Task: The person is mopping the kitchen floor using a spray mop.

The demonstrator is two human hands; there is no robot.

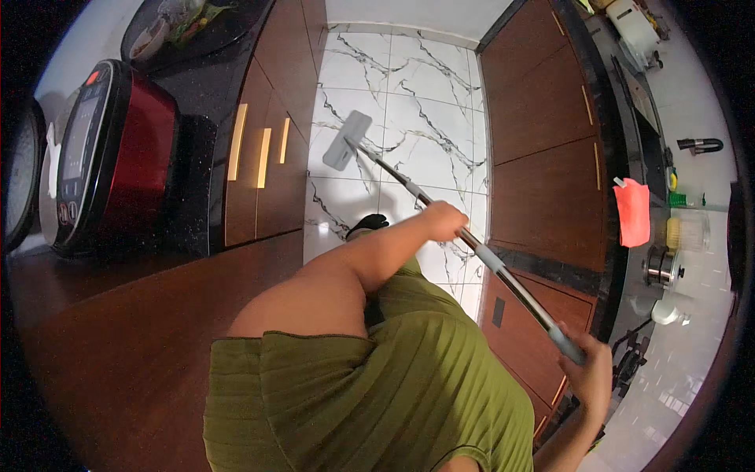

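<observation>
A flat mop [519, 291] with a metal pole and grey sleeves slants across the view. Its grey rectangular head [348, 140] rests on the white marble-patterned tile floor [424, 65], near the left-hand cabinets. Midway along the pole, my left hand [445, 221] is wrapped around the metal tube. My right hand [591, 366] holds the grey grip at the pole's upper end, close to the right-hand counter. Part of my foot in black footwear [370, 222] shows below my left forearm, and the rest is hidden.
Brown cabinets with gold handles [263, 158] line the left side; more brown cabinets [545, 203] stand on the right. A red multicooker [138, 144] sits on the left black counter. A pink cloth [633, 212] hangs at the right counter's edge, near a steel pot [660, 266].
</observation>
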